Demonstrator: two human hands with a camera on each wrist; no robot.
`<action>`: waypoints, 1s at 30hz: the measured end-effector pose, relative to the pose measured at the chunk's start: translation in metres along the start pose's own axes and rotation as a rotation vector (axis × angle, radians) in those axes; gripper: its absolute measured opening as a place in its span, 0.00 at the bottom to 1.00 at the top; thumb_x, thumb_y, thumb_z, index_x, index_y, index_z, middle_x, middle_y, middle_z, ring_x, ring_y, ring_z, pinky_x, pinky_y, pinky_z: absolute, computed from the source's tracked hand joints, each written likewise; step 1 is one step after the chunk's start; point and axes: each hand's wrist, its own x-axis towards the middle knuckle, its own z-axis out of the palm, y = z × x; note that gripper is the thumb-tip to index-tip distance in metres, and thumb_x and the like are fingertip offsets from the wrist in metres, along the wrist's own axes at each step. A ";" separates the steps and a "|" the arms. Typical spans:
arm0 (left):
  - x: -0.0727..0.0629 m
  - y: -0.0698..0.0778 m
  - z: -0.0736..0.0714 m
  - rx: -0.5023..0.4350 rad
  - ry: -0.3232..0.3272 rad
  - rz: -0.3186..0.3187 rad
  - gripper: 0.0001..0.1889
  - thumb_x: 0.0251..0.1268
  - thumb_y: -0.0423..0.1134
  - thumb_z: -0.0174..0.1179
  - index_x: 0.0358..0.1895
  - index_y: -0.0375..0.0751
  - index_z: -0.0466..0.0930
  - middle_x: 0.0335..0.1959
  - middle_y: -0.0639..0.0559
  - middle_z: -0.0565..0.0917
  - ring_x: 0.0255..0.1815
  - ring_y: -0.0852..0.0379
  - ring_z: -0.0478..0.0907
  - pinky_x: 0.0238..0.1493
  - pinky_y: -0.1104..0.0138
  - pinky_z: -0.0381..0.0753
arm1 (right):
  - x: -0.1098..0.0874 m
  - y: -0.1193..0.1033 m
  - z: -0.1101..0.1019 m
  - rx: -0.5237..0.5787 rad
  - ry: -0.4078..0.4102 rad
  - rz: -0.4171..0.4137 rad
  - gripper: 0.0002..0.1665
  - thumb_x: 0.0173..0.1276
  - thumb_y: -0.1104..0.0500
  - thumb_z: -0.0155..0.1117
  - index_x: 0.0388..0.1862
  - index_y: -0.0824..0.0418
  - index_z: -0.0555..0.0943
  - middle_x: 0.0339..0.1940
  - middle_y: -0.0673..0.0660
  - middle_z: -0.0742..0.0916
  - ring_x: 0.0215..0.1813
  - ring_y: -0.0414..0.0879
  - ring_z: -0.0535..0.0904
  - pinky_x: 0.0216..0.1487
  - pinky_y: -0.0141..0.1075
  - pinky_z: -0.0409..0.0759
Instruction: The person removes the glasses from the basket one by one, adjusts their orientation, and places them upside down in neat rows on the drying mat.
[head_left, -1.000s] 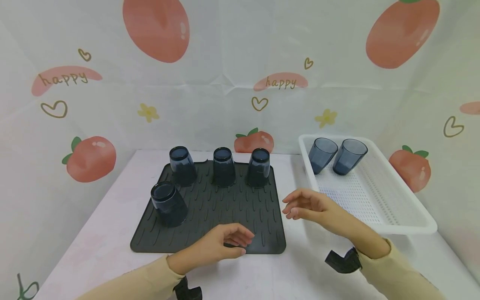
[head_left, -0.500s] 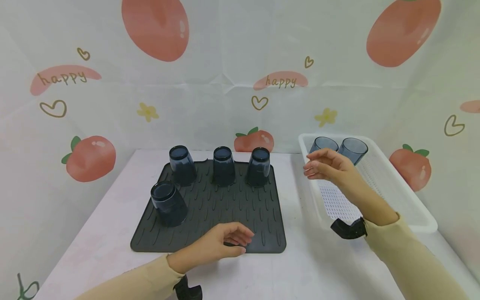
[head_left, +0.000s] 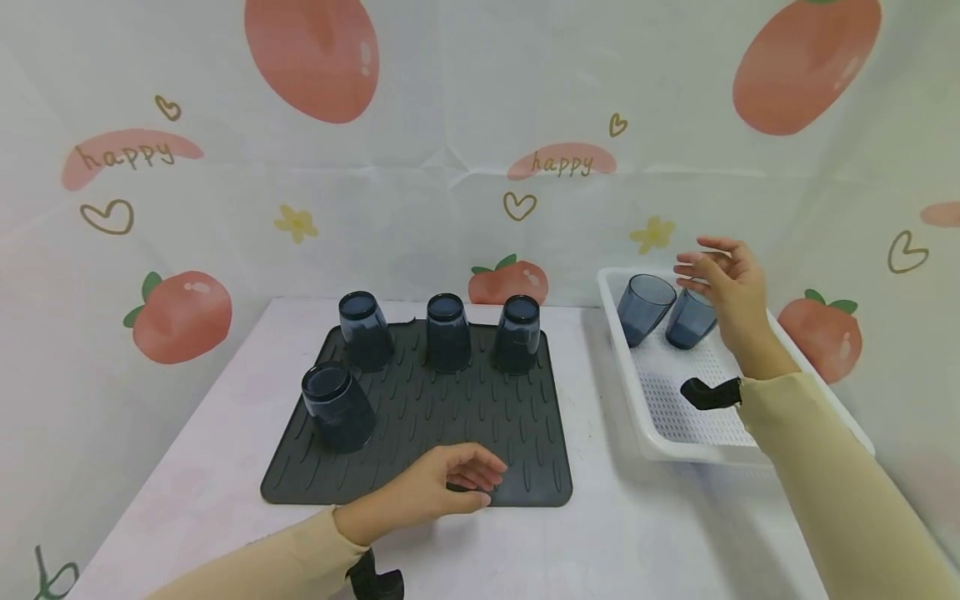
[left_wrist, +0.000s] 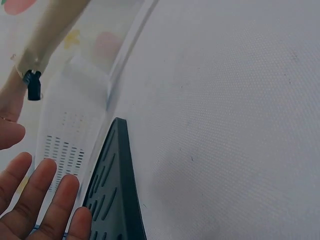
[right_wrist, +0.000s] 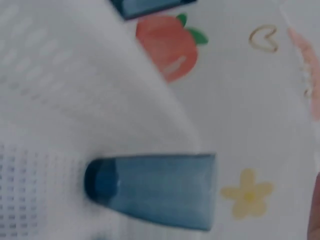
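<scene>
My right hand (head_left: 731, 287) hangs over the back of the white basket (head_left: 667, 450), fingers loosely bent and nothing in them. Beneath it a blue glass tumbler (head_left: 688, 323) leans in the basket, its rim partly hidden by the hand. Left of that stands a second tumbler (head_left: 645, 308), tilted the same way. The right wrist view has one tumbler (right_wrist: 155, 191) against the basket wall, and only a sliver of a finger (right_wrist: 314, 215). Above the front edge of the dark drying mat (head_left: 457, 417), my left hand (head_left: 442, 483) is held relaxed, holding nothing.
Several tumblers stand upside down on the mat: a row along its back, including one tumbler (head_left: 517, 337) at the right, and another tumbler (head_left: 339, 408) at the left. A printed cloth backdrop (head_left: 442, 208) rises behind the white table (head_left: 525, 550).
My right hand has moved from beside the mat, up and rightward across the basket, to above the right-hand tumbler. The left hand has hardly moved; the tumblers stay where they were.
</scene>
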 end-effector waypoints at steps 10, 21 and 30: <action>-0.004 0.004 -0.001 -0.002 0.000 -0.006 0.18 0.64 0.33 0.61 0.57 0.36 0.76 0.51 0.40 0.82 0.52 0.50 0.80 0.53 0.71 0.78 | 0.023 0.021 -0.051 -0.330 0.390 0.102 0.14 0.67 0.68 0.58 0.44 0.50 0.73 0.32 0.40 0.85 0.35 0.32 0.80 0.36 0.18 0.73; -0.004 0.005 -0.002 -0.002 0.000 -0.012 0.18 0.64 0.32 0.61 0.57 0.36 0.76 0.51 0.40 0.82 0.53 0.50 0.80 0.54 0.71 0.77 | 0.028 0.028 -0.080 -0.859 0.243 0.434 0.48 0.68 0.45 0.60 0.78 0.58 0.49 0.76 0.63 0.60 0.75 0.57 0.56 0.70 0.43 0.64; -0.005 0.005 -0.003 -0.015 -0.008 0.010 0.18 0.65 0.33 0.61 0.57 0.33 0.75 0.50 0.38 0.82 0.52 0.47 0.80 0.53 0.71 0.78 | 0.023 0.038 -0.089 -0.893 0.142 0.524 0.59 0.66 0.42 0.60 0.77 0.66 0.37 0.77 0.74 0.47 0.76 0.70 0.46 0.72 0.62 0.51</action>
